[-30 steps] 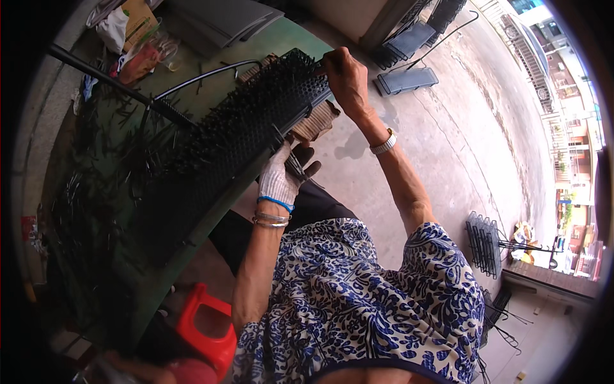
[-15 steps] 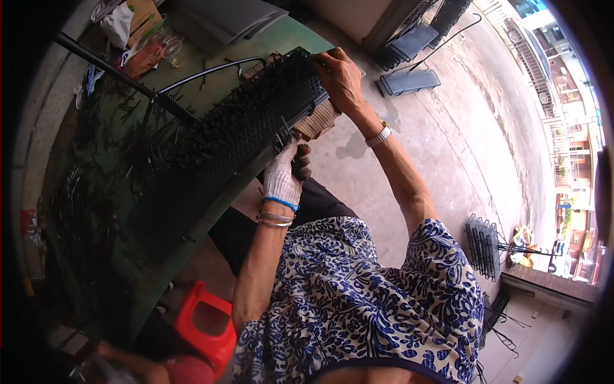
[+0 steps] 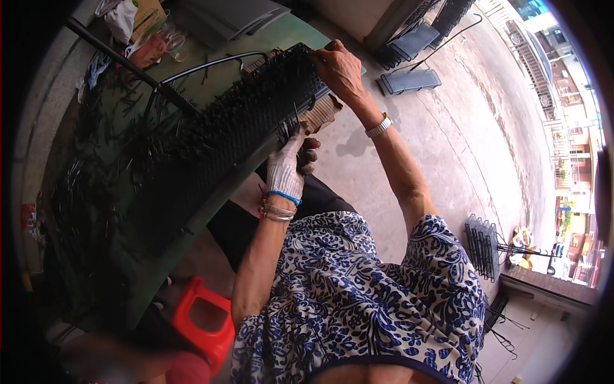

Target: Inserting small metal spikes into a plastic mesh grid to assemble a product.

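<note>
A long black perforated rack (image 3: pixel 281 105), bristling with thin black rods along its upper side, lies slanted across the green table (image 3: pixel 157 281). My left hand (image 3: pixel 286 168), in a dirty white knit glove with its fingertips uncovered, is closed around several thin black rods (image 3: pixel 290 127) beside the rack's near edge. Bare, my right hand (image 3: pixel 339 72) is at the rack's far right end, thumb and fingers pinched together at the rods. Whatever sits between those fingertips is too small to make out. Corrugated cardboard (image 3: pixel 322 115) shows under the rack's right end.
Loose black rods (image 3: pixel 77 179) litter the table's left side. A black bar (image 3: pixel 128 61) and a bent metal tube (image 3: pixel 214 73) cross behind the rack. Grey panels (image 3: pixel 224 19) lie at the back. A red stool (image 3: pixel 204 326) and another person (image 3: pixel 121 358) are at lower left. Dark wire racks (image 3: pixel 409 82) lie on the floor.
My left hand has moved slightly up along the rack's edge, its rods now pointing more upward. My right hand has shifted slightly up and stays pinched. The other person at lower left has moved.
</note>
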`<state>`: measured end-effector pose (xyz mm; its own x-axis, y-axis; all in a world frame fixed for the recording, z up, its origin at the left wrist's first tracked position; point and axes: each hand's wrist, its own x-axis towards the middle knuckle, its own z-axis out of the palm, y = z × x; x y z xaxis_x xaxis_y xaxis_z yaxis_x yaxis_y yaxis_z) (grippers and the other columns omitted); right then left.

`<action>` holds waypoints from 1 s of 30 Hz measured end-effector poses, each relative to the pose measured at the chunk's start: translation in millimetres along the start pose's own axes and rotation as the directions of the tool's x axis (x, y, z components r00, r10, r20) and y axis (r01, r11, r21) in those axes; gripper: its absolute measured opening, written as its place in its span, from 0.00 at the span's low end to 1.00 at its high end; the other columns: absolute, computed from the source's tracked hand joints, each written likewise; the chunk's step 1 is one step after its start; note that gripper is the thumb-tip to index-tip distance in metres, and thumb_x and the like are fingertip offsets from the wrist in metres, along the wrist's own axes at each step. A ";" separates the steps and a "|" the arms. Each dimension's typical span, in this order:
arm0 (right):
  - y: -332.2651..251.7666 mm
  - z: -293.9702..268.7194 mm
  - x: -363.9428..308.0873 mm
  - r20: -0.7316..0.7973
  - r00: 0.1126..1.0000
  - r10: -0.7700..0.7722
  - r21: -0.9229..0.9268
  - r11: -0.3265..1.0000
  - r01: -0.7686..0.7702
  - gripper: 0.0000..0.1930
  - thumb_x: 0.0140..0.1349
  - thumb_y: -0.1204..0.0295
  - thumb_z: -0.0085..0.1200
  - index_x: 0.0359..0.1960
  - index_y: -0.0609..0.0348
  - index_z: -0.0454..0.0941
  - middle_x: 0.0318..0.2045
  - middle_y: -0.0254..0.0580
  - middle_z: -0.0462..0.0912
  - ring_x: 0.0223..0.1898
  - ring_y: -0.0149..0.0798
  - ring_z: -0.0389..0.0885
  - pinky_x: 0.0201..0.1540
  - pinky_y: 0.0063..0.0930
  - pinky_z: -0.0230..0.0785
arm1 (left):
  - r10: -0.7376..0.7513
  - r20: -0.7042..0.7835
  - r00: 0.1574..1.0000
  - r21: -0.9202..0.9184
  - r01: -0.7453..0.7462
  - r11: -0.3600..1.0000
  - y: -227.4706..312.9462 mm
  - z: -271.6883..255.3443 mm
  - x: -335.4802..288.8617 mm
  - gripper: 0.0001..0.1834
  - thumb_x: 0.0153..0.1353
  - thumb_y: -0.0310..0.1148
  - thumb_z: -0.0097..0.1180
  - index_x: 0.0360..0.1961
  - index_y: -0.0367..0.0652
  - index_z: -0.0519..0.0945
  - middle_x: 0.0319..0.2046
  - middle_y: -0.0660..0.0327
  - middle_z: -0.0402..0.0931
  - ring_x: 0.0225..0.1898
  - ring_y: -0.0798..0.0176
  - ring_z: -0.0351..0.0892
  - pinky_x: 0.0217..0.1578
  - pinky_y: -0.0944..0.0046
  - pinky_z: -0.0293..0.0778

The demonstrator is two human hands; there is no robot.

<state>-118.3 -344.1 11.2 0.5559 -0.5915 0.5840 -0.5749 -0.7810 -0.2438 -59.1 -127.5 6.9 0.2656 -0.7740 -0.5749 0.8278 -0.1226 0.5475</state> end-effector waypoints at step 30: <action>-5.9 -7.9 -9.0 0.082 0.987 0.137 -0.234 0.965 -0.114 0.12 0.60 0.61 0.50 0.31 0.54 0.82 0.36 0.56 0.74 0.39 0.53 0.76 0.43 0.43 0.64 | 0.045 0.024 0.999 0.110 -0.048 0.993 5.7 4.7 -8.2 0.08 0.64 0.37 0.58 0.37 0.45 0.79 0.26 0.61 0.81 0.17 0.76 0.72 0.12 0.78 0.57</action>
<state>-124.7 -332.6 13.5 0.5195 -0.7072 0.4796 -0.7591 -0.6396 -0.1209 -58.8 -124.8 17.6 0.2910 -0.7931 -0.5350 0.7551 -0.1530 0.6375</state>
